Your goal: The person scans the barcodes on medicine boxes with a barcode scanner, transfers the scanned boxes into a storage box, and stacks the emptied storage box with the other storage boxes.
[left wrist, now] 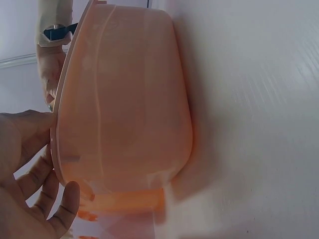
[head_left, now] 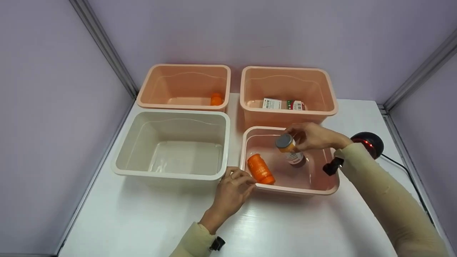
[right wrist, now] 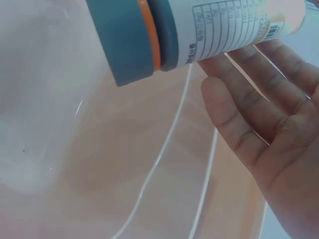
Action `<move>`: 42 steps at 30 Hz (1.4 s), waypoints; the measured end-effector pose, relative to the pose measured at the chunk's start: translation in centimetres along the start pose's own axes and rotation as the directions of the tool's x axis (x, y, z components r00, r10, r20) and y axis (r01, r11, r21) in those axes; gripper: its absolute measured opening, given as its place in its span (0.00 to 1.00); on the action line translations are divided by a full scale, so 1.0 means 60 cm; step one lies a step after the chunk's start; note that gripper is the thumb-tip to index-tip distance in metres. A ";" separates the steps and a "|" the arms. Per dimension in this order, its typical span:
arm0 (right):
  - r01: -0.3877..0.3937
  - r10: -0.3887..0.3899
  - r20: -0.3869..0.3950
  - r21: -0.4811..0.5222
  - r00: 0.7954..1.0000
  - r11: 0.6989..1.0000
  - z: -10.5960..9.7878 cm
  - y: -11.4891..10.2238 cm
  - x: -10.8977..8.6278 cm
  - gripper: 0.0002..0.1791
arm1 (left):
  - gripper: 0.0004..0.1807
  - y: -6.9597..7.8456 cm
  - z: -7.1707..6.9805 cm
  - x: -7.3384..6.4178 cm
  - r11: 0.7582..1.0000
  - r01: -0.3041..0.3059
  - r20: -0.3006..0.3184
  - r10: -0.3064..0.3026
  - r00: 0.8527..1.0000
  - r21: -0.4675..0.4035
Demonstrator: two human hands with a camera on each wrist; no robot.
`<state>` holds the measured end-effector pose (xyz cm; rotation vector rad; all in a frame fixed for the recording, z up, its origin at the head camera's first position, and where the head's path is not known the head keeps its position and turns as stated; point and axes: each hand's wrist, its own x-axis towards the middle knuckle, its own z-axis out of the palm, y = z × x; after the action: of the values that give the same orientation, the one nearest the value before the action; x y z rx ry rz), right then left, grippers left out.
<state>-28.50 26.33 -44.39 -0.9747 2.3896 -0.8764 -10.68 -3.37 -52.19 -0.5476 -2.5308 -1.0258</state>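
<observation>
My right hand (head_left: 312,137) is inside the near right pink bin (head_left: 296,190). It holds a white-labelled pill bottle (head_left: 294,157) by its upper part, fingers behind it and the thumb side mostly hidden. In the right wrist view this pill bottle (right wrist: 219,30) shows a blue-grey cap, an orange ring and small print. An orange bottle (head_left: 260,169) leans at the bin's left front corner. At that corner my left hand (head_left: 230,191) pinches the rim with bent fingers. In the left wrist view, the left hand (left wrist: 30,174) has its fingertips at the rim, little finger standing off.
A white bin (head_left: 171,175) stands on the left. Behind are two more pink bins: the left one (head_left: 184,106) has an orange bottle (head_left: 216,99), the right one (head_left: 289,112) small boxes (head_left: 272,103). A black device (head_left: 369,142) with red lights and cable sits right. Walls enclose the table.
</observation>
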 end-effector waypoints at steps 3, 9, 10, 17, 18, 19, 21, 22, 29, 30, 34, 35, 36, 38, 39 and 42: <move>-0.008 0.009 -0.022 0.046 1.000 0.999 -0.004 -0.002 -0.006 0.28 | 0.04 0.001 0.000 0.000 1.000 0.003 0.003 -0.003 1.000 0.002; -0.043 0.048 -0.052 0.095 0.998 0.995 -0.013 -0.002 -0.018 0.29 | 0.04 0.001 0.001 0.001 1.000 0.007 0.005 -0.007 1.000 0.003; -0.050 0.056 -0.053 0.104 0.997 0.993 -0.015 -0.001 -0.021 0.29 | 0.05 0.001 0.001 0.001 1.000 0.007 0.004 -0.007 1.000 0.003; -0.020 0.034 -0.094 0.152 0.995 0.988 -0.024 0.005 -0.037 0.29 | 0.04 0.000 0.001 0.001 1.000 0.003 0.004 -0.003 1.000 -0.001; -0.012 0.028 -0.101 0.158 0.994 0.987 -0.025 0.006 -0.038 0.29 | 0.04 -0.001 0.001 0.001 1.000 0.003 0.003 -0.003 1.000 -0.003; -0.006 0.024 -0.109 0.159 0.994 0.987 -0.026 0.007 -0.040 0.29 | 0.04 -0.001 0.001 0.001 1.000 0.003 0.002 -0.003 1.000 -0.003; -0.005 0.024 -0.130 0.150 0.991 0.989 -0.026 0.008 -0.045 0.29 | 0.04 -0.001 0.001 0.001 1.000 0.006 0.004 -0.006 1.000 -0.004; -0.007 0.028 -0.140 0.149 0.990 0.989 -0.026 0.008 -0.047 0.29 | 0.04 -0.002 0.001 0.001 1.000 0.007 0.005 -0.007 1.000 -0.002; -0.054 0.085 -0.210 0.152 0.974 0.987 -0.028 0.008 -0.066 0.30 | 0.05 -0.002 0.002 0.002 1.000 0.012 0.015 -0.012 1.000 0.009; -0.057 0.089 -0.221 0.148 0.971 0.987 -0.028 0.008 -0.068 0.30 | 0.05 -0.002 0.003 0.002 1.000 0.012 0.016 -0.012 1.000 0.011; -0.043 0.084 -0.256 0.160 0.963 0.986 -0.028 0.009 -0.079 0.29 | 0.05 -0.003 0.003 0.002 1.000 0.012 0.019 -0.012 1.000 0.014; -0.037 0.081 -0.264 0.168 0.961 0.985 -0.028 0.009 -0.082 0.29 | 0.05 -0.003 0.002 0.002 1.000 0.014 0.022 -0.014 1.000 0.012; -0.032 0.080 -0.271 0.177 0.959 0.984 -0.028 0.009 -0.086 0.29 | 0.05 -0.003 0.002 0.002 1.000 0.014 0.023 -0.014 1.000 0.012; -0.035 0.091 -0.281 0.197 0.955 0.980 -0.027 0.009 -0.092 0.28 | 0.05 -0.002 0.001 0.003 1.000 0.015 0.026 -0.015 1.000 0.007; -0.041 0.099 -0.285 0.204 0.953 0.978 -0.027 0.009 -0.095 0.28 | 0.05 -0.002 0.001 0.003 1.000 0.015 0.027 -0.015 1.000 0.005; -0.072 0.132 -0.299 0.203 0.945 0.977 -0.025 0.006 -0.105 0.28 | 0.05 -0.002 0.002 0.002 1.000 0.017 0.029 -0.017 0.999 -0.002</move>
<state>-25.34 31.73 -42.71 -0.6721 2.5253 -1.2722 -10.89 -3.34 -52.28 -0.5456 -2.5643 -1.0337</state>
